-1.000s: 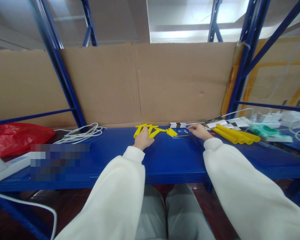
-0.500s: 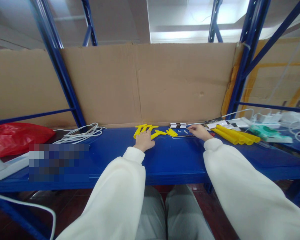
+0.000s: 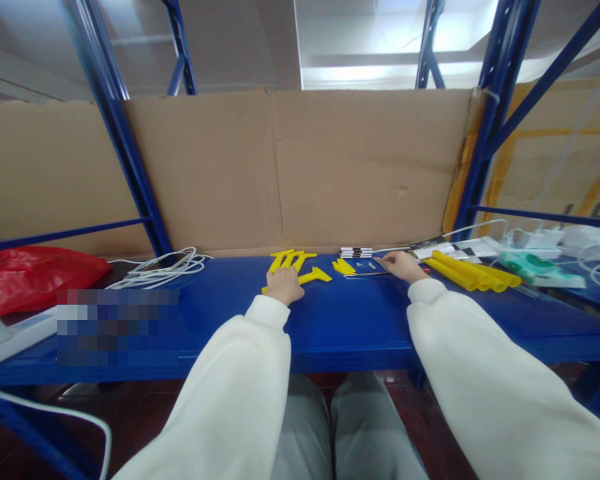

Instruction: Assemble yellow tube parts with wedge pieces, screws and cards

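My left hand (image 3: 285,285) is closed round a yellow T-shaped handle (image 3: 314,275), whose flared end points right and whose other end pokes out left of the fingers. Just beyond that hand, several similar yellow T-shaped handles (image 3: 291,258) lie side by side. My right hand (image 3: 401,265) has its fingertips pinched together low over the table; a thin greyish edge shows at them, too small to name. Left of those fingertips lie tiny silvery parts (image 3: 371,265), small yellow pieces (image 3: 343,267) and a stack of white-and-black strips (image 3: 356,253).
Yellow tubes (image 3: 473,272) lie right of my right hand, with a green-and-white packet (image 3: 535,267) and white cables beyond. A coiled white cable (image 3: 165,268) and a red bag (image 3: 35,277) are on the left. Cardboard (image 3: 300,167) walls off the back of the blue table (image 3: 350,327).
My left hand has closed on the nearest yellow handle and drawn it slightly left and towards me. My right hand has barely moved.
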The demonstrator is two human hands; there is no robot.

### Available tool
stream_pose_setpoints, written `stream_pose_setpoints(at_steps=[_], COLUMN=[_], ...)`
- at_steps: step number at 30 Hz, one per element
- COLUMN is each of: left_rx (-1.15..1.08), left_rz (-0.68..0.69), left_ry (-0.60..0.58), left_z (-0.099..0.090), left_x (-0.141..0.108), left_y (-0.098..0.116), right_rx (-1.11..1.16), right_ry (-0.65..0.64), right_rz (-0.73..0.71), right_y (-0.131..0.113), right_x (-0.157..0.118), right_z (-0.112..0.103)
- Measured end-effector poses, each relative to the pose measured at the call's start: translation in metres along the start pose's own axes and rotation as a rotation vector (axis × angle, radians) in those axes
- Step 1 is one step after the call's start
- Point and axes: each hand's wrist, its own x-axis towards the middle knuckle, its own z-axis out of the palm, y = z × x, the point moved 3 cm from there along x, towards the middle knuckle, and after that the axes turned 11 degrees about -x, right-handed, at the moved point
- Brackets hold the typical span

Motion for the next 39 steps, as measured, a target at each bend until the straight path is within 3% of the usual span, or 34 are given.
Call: stream_pose_setpoints(at_steps=[4, 7, 14, 20, 26, 31, 36, 39], left_rx=[-0.094, -0.186, -0.306, -0.332, -0.368, -0.358, -0.365, -0.380], left_rz=[0.218, 0.303, 0.302, 0.300, 0.294, 0.268, 0.282, 0.300], left_ry=[-0.012, -0.005, -0.015, -0.023, -0.011, 0.013, 0.002, -0.017], left_z=[0.010, 0.017, 0.024, 0.023, 0.025, 0.023, 0.019, 0.019], left_x=[0.006, 0.013, 0.021, 0.022, 0.021, 0.019, 0.016, 0.016], left_y=[0.003, 0.001, -0.004, -0.004, -0.002, 0.000, 0.004, 0.005], right_rx=[-0.088, -0.074, -0.007, -0.041, -0.016, 0.008, -0.071, -0.111], right_ry=[-0.023, 0.027, 0.130, 0.109, 0.099, 0.160, -0.053, -0.089], right_rz=[0.062, 0.050, 0.026, 0.114, 0.075, 0.000, 0.121, 0.162], right_y=[0.009, 0.021, 0.045, 0.052, 0.057, 0.046, 0.017, 0.006], right_x=[0.004, 0.013, 0.029, 0.031, 0.030, 0.021, 0.004, -0.002], right_z=[0.006, 0.016, 0.040, 0.040, 0.040, 0.028, 0.012, 0.006])
